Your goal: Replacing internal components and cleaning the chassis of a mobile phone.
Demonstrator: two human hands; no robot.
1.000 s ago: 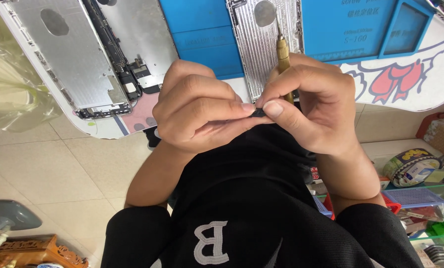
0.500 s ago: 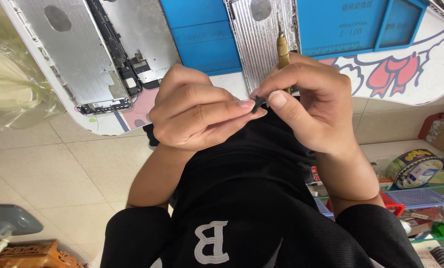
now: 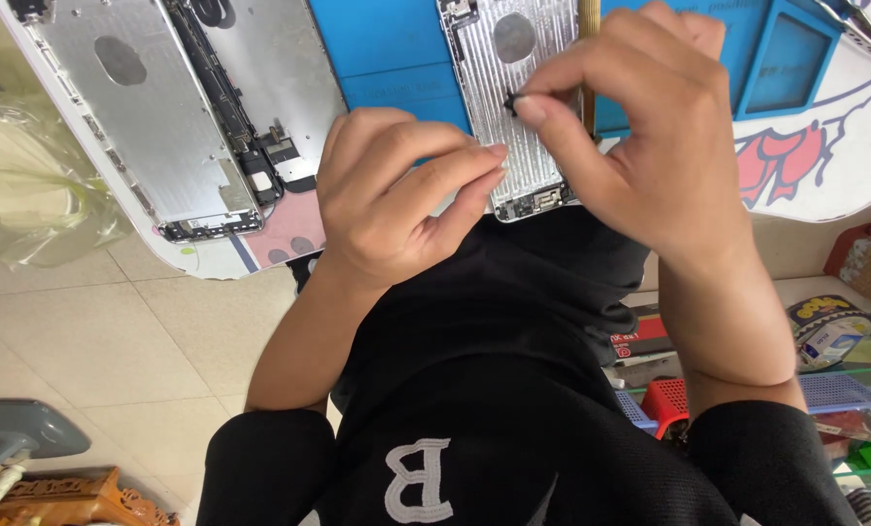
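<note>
Honestly the biggest risk here is that tiny dark part (image 3: 510, 100) getting dropped. It is pinched only by the tips of the right hand (image 3: 640, 146), thumb against forefinger, and it is so small that its shape can't really be made out. It is held just above the ribbed silver phone plate (image 3: 513, 88), so a slip would likely send it into the ribs of that plate or off the near edge of the white table (image 3: 805, 185) toward the tiled floor (image 3: 94, 331), where something that size is easily lost.

A yellowish tool handle (image 3: 588, 39) is also tucked in the same right hand, behind the fingers, just right of the plate. Two things juggled in one hand means the pinch could be loosened if the tool gets shifted.

The left hand (image 3: 396, 195) is curled loosely just left of the plate's lower end, fingertips close to its edge; nothing can be seen gripped in it, so it looks empty. If the plate isn't steadied, it could be nudged on the blue mat (image 3: 387, 49).

Further left of the plate, an opened phone housing (image 3: 163, 127) with exposed dark connectors is lying flat, and could be bumped by the left wrist.
</note>
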